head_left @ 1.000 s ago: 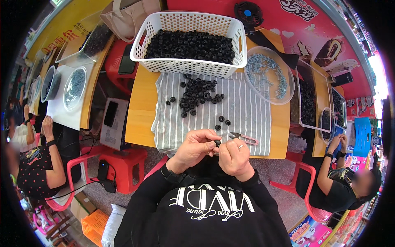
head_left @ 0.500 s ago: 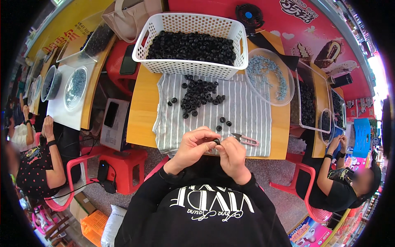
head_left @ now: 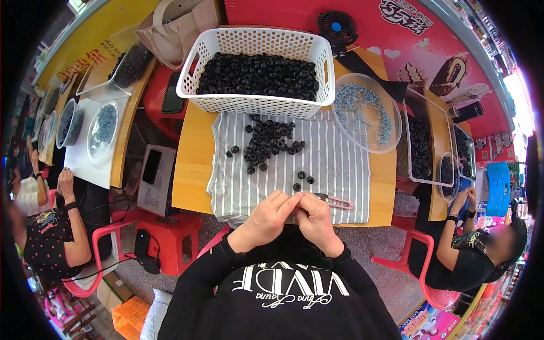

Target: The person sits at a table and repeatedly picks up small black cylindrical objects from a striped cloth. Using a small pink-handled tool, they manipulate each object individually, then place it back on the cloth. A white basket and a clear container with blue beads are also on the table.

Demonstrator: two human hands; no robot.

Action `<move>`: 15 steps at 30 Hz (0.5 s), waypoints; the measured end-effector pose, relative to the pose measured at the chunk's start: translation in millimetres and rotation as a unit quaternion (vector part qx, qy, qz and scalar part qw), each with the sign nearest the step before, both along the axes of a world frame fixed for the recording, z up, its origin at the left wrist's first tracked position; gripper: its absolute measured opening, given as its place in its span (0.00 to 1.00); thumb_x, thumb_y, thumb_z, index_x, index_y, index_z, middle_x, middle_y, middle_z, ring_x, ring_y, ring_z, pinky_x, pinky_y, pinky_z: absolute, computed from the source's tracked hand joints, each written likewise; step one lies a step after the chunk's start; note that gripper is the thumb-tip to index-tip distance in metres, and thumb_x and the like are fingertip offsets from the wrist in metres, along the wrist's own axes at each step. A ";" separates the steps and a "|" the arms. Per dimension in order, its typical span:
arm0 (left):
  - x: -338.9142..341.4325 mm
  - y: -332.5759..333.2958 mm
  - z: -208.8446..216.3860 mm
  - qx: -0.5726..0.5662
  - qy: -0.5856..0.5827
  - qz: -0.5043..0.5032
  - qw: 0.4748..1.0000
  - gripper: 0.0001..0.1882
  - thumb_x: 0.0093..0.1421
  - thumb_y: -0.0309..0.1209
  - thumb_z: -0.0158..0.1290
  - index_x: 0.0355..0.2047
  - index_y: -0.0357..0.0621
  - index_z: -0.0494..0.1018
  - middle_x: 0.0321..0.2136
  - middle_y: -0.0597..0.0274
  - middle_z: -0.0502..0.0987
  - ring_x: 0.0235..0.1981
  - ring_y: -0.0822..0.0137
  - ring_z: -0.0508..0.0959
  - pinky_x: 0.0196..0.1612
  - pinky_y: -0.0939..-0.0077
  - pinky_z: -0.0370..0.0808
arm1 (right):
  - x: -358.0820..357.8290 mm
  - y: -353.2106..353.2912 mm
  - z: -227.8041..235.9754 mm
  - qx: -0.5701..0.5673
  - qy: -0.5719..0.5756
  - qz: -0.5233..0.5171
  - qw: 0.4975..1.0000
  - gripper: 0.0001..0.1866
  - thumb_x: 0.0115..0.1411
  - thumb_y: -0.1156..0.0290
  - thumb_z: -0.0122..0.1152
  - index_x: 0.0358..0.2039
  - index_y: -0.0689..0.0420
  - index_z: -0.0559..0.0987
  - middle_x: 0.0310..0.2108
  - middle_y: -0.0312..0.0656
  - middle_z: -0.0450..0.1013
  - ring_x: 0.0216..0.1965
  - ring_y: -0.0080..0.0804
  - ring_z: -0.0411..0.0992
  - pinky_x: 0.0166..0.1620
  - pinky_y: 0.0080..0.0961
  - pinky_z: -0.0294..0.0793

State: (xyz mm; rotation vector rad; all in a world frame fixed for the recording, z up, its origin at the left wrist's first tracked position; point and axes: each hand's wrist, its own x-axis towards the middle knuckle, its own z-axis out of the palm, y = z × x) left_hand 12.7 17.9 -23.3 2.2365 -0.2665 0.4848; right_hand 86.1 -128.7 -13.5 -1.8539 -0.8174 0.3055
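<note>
Close together at the table's near edge, my left hand [head_left: 262,222] and my right hand [head_left: 317,224] meet at the fingertips, both closed in a pinch. A small black ring-shaped piece showed in my left fingers half a second ago; the fingers cover it now. Whatever my right fingers grip is hidden. Just beyond my hands lie a few loose black ring-shaped pieces [head_left: 301,175]. Pink-handled thread snips [head_left: 340,203] rest beside my right hand on the grey striped cloth [head_left: 334,170]. Farther off is a loose pile of black ring-shaped pieces [head_left: 271,141].
A white perforated basket [head_left: 255,105] full of black pieces stands at the table's far side. Right of it sits a clear round tray [head_left: 341,122] with small bluish bits. A black fan [head_left: 336,28] is behind. People sit at tables on both sides.
My fingertips have come together and now cover the black piece. The view has shifted slightly, so the basket and cloth appear a little lower.
</note>
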 end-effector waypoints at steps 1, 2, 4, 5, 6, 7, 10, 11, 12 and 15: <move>-0.2 -0.6 -0.6 0.001 0.004 -0.001 1.000 0.28 0.44 0.15 0.51 0.51 0.27 0.68 0.31 0.51 0.70 0.32 0.53 0.72 0.35 0.64 0.72 | -0.2 0.0 -0.8 0.001 0.000 0.000 1.000 0.09 0.46 0.88 0.57 0.30 0.63 0.76 0.26 0.48 0.71 0.28 0.48 0.73 0.30 0.35 0.70; -0.3 -1.0 -1.2 0.003 0.009 -0.002 1.000 0.28 0.44 0.15 0.51 0.50 0.27 0.68 0.31 0.51 0.70 0.32 0.53 0.72 0.36 0.64 0.72 | -0.2 -0.1 -1.5 0.001 0.000 0.000 1.000 0.09 0.46 0.88 0.57 0.29 0.63 0.76 0.25 0.48 0.71 0.27 0.48 0.72 0.29 0.36 0.70; 0.4 -0.1 -5.6 -0.003 0.001 -0.003 1.000 0.28 0.43 0.15 0.51 0.50 0.27 0.68 0.31 0.51 0.70 0.32 0.53 0.72 0.35 0.63 0.72 | 0.2 0.9 -1.8 -0.005 -0.013 0.002 1.000 0.08 0.45 0.88 0.57 0.28 0.64 0.75 0.25 0.48 0.70 0.27 0.48 0.72 0.28 0.36 0.70; 0.7 0.9 -7.2 -0.004 -0.003 -0.004 1.000 0.28 0.43 0.15 0.51 0.49 0.28 0.68 0.31 0.51 0.70 0.32 0.53 0.72 0.35 0.63 0.72 | 0.4 1.9 -2.1 -0.008 -0.019 0.003 1.000 0.08 0.45 0.88 0.57 0.27 0.64 0.75 0.25 0.48 0.70 0.27 0.48 0.72 0.28 0.36 0.69; 0.1 1.7 -6.9 -0.006 0.003 -0.010 1.000 0.28 0.43 0.15 0.51 0.49 0.28 0.68 0.31 0.51 0.70 0.32 0.53 0.72 0.35 0.63 0.72 | -0.9 1.6 -3.7 -0.010 -0.024 0.001 1.000 0.08 0.45 0.88 0.57 0.26 0.64 0.74 0.25 0.48 0.70 0.26 0.48 0.72 0.27 0.37 0.69; -0.4 1.7 -6.6 -0.008 0.008 -0.016 1.000 0.28 0.43 0.15 0.51 0.49 0.28 0.68 0.31 0.51 0.70 0.32 0.53 0.72 0.35 0.63 0.72 | -2.7 -0.2 -6.2 -0.013 -0.029 -0.001 0.999 0.07 0.45 0.88 0.57 0.26 0.64 0.74 0.24 0.48 0.70 0.26 0.49 0.72 0.27 0.37 0.69; 2.0 2.2 -5.5 -0.020 0.010 -0.022 1.000 0.28 0.41 0.14 0.51 0.48 0.26 0.70 0.30 0.50 0.70 0.31 0.52 0.72 0.34 0.63 0.72 | -2.0 -0.5 -8.1 -0.018 -0.041 -0.004 0.999 0.07 0.45 0.88 0.57 0.25 0.64 0.73 0.24 0.48 0.69 0.25 0.49 0.71 0.26 0.38 0.68; 2.0 2.4 -5.2 -0.024 0.010 -0.022 0.999 0.28 0.40 0.13 0.51 0.47 0.25 0.70 0.29 0.50 0.70 0.30 0.51 0.72 0.33 0.63 0.72 | -2.3 -0.1 -8.1 -0.018 -0.043 -0.004 0.999 0.07 0.44 0.88 0.57 0.24 0.64 0.73 0.24 0.48 0.69 0.25 0.49 0.71 0.26 0.38 0.68; 1.1 3.1 -5.3 -0.014 0.016 -0.022 1.000 0.28 0.41 0.14 0.51 0.47 0.26 0.70 0.30 0.50 0.70 0.31 0.52 0.72 0.34 0.63 0.72 | -2.7 0.3 -8.2 -0.021 -0.045 -0.004 0.999 0.06 0.45 0.87 0.57 0.24 0.64 0.73 0.23 0.48 0.68 0.25 0.49 0.71 0.26 0.38 0.68; 2.1 3.1 -6.1 0.001 0.020 -0.026 0.999 0.27 0.43 0.16 0.51 0.48 0.26 0.69 0.30 0.51 0.70 0.31 0.53 0.71 0.34 0.64 0.72 | -1.4 0.0 -6.8 -0.039 -0.064 -0.008 0.997 0.06 0.45 0.86 0.58 0.24 0.63 0.73 0.23 0.48 0.68 0.25 0.49 0.71 0.26 0.38 0.68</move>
